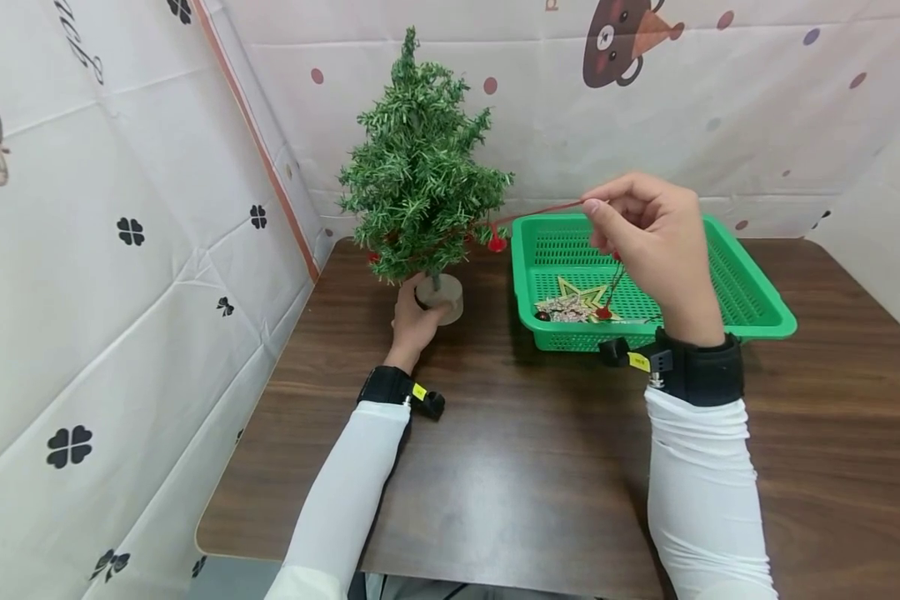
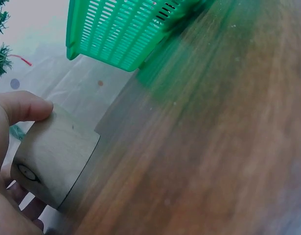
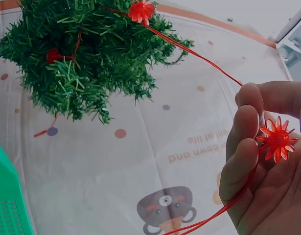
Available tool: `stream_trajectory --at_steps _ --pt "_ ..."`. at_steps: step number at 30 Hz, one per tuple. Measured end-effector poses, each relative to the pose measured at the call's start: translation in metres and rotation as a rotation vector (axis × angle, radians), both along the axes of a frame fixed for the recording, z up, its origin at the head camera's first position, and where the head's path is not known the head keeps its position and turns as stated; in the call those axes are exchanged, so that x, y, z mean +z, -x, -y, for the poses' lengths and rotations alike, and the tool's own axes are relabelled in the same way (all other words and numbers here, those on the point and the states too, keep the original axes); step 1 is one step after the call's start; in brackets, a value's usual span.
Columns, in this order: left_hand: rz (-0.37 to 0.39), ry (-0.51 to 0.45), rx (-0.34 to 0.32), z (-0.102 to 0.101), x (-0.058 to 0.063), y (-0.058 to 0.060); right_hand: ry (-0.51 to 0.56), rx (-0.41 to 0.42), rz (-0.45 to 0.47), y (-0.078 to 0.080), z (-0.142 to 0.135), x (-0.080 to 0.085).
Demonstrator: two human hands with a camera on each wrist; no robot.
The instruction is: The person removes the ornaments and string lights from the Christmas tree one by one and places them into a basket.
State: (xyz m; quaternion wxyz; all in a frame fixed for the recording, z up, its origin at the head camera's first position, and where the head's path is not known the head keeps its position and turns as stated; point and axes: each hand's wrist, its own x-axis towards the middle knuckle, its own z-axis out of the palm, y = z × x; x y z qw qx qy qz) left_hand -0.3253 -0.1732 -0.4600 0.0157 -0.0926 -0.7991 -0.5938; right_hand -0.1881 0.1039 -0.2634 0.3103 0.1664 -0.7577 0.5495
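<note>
A small green artificial Christmas tree (image 1: 420,167) stands upright at the back left of the table. My left hand (image 1: 414,321) grips its round pale base (image 1: 442,298), thumb on the upper side in the left wrist view. Higher up and to the right, my right hand (image 1: 660,242) pinches a red flower string light (image 1: 540,211) between thumb and fingertips. Its wire runs taut to the lower branches, where a red flower (image 3: 141,11) hangs. Another red flower (image 3: 277,139) lies by the right palm, and the wire trails down into the green basket (image 1: 783,323).
Inside the basket lie a gold star (image 1: 585,293), a silvery glittery piece (image 1: 566,310) and a red flower (image 1: 604,313). The brown wooden table (image 1: 495,467) meets printed white sheeting (image 1: 157,333) at the left and back.
</note>
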Motion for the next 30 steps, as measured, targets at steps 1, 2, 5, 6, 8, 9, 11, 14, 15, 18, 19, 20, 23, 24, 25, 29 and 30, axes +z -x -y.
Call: stream_trajectory --at_steps 1,2,5,6,8,9,11,14,15,18,19,20,23,24,25,29,30 --pt "-0.002 0.001 0.002 0.0 0.0 0.0 -0.007 -0.01 0.002 -0.001 -0.001 0.0" --pt "-0.004 0.001 0.004 0.0 0.0 0.0 -0.014 -0.018 -0.001 -0.001 -0.001 0.0" --pt "-0.012 0.009 0.018 -0.001 0.0 0.0 -0.033 -0.041 -0.004 -0.003 -0.003 0.001" --pt "-0.013 0.015 0.024 -0.001 0.0 0.0 -0.036 -0.047 -0.005 -0.003 -0.004 0.001" --pt "-0.015 0.027 0.037 -0.002 0.001 0.0 -0.049 -0.059 -0.01 -0.004 -0.006 0.001" --pt "-0.015 0.032 0.044 -0.002 0.001 0.0 -0.05 -0.061 -0.012 -0.005 -0.007 0.001" --pt "-0.011 0.039 0.055 -0.002 0.002 -0.001 -0.056 -0.072 -0.017 -0.005 -0.008 0.001" --pt "-0.009 0.041 0.063 -0.002 0.003 -0.001 -0.065 -0.089 -0.029 -0.006 -0.01 0.001" --pt "-0.008 0.042 0.064 -0.002 0.003 -0.001 -0.065 -0.094 -0.03 -0.006 -0.01 0.001" --pt "-0.006 0.049 0.049 -0.001 0.002 0.002 -0.069 -0.123 -0.028 -0.008 -0.006 0.001" --pt "-0.006 0.051 0.044 0.0 0.002 0.003 -0.068 -0.133 -0.025 -0.009 -0.005 0.001" --pt "-0.004 0.052 0.038 0.001 0.002 0.004 -0.066 -0.139 -0.022 -0.01 -0.003 0.0" --pt "0.002 0.05 0.02 0.003 0.001 0.006 -0.06 -0.158 -0.017 -0.013 0.002 0.0" --pt "0.004 0.046 0.012 0.004 0.001 0.007 -0.057 -0.164 -0.017 -0.014 0.003 0.0" --pt "0.009 0.043 0.001 0.005 0.001 0.008 -0.054 -0.17 -0.017 -0.014 0.005 0.0" --pt "0.033 0.033 -0.044 0.009 0.002 0.01 -0.054 -0.202 -0.02 -0.018 0.01 -0.001" --pt "0.04 0.032 -0.057 0.01 0.002 0.01 -0.055 -0.209 -0.02 -0.018 0.012 -0.001"
